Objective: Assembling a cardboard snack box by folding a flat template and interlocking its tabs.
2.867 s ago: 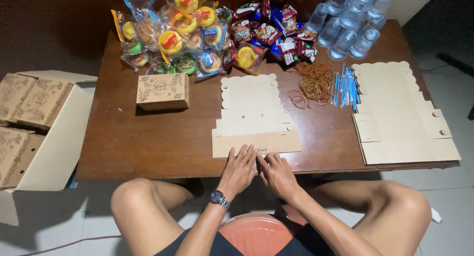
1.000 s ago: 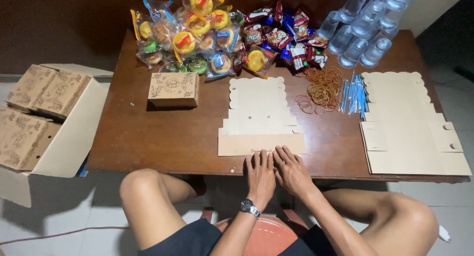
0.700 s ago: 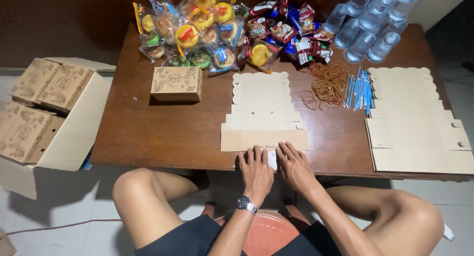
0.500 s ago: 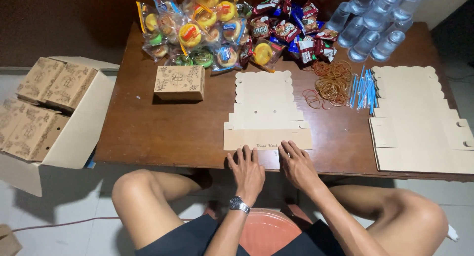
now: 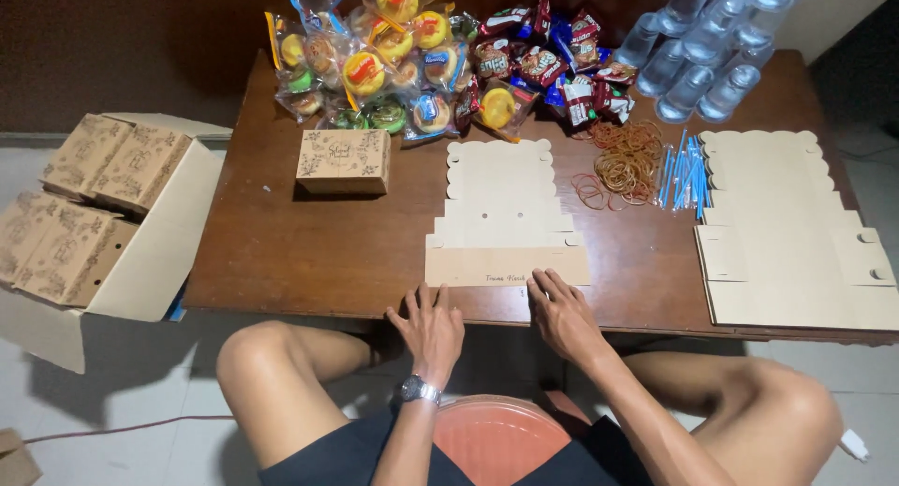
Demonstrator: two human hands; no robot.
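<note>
Both your hands have slid back to the worktop [image 5: 309, 252] edge: left hand [image 5: 429, 329] flat with fingers spread, holding nothing; right hand [image 5: 560, 313] open, fingertips on the flat cardboard box blank [image 5: 504, 224] before you. Beyond it lie snack packets [image 5: 421, 55], rubber bands [image 5: 623, 163] and a folded box [image 5: 343, 161]. Water cups [image 5: 702, 46] are cut off.

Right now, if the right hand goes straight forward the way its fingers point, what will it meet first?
The right hand lies at the table's near edge, fingers pointing away from the person. Its fingertips look already at the near flap of the flat cardboard box blank, so it would likely slide onto that first.
</note>
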